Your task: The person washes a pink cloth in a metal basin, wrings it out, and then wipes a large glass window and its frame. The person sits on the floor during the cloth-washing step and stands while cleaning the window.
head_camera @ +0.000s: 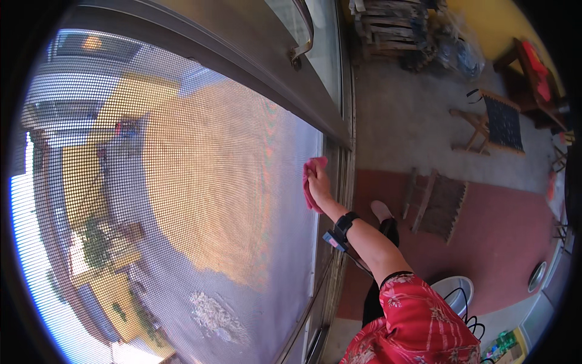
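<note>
My right hand (319,185) grips a folded pink cloth (311,200) at the lower edge of a mesh screen (218,173), beside the metal door frame (328,182). Cloth shows on both sides of the fingers; whether it presses on the mesh or the frame is hard to tell. A black wrist strap (345,225) with a small box and a cable sits on that arm, below a red floral sleeve (423,309). My left hand is out of view.
A door handle (307,34) juts from the frame above. On the floor are a folding stool (502,123), another stool (441,207) on its side on a red mat (500,245), and a metal basin (468,291) with black cable over it. Stacked wood (395,27) stands at the back.
</note>
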`<action>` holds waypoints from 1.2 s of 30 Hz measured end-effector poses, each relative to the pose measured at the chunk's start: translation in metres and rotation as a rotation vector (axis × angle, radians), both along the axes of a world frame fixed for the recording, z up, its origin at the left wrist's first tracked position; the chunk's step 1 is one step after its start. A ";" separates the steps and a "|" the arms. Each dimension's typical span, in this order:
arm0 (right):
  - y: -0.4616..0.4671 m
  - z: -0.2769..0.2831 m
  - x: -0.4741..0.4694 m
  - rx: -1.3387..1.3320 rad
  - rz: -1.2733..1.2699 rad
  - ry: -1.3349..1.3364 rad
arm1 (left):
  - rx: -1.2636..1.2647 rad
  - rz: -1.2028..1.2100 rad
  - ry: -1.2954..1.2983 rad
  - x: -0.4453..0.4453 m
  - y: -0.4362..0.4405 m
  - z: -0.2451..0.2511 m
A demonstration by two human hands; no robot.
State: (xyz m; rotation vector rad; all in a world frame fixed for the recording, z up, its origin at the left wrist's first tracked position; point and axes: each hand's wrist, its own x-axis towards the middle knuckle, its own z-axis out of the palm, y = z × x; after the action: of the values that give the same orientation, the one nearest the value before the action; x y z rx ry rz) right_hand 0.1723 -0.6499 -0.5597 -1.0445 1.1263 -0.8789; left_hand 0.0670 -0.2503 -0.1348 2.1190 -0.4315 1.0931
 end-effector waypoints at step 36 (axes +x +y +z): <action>0.186 -0.013 -0.048 0.247 0.156 -0.163 | 0.016 0.019 -0.135 -0.051 0.151 0.088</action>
State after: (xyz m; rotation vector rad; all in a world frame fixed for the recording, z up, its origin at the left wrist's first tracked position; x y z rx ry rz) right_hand 0.1242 -0.4641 -0.5726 -0.8292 0.9746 -0.6695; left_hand 0.0158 -0.0994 -0.0464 2.0744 -0.4857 1.2516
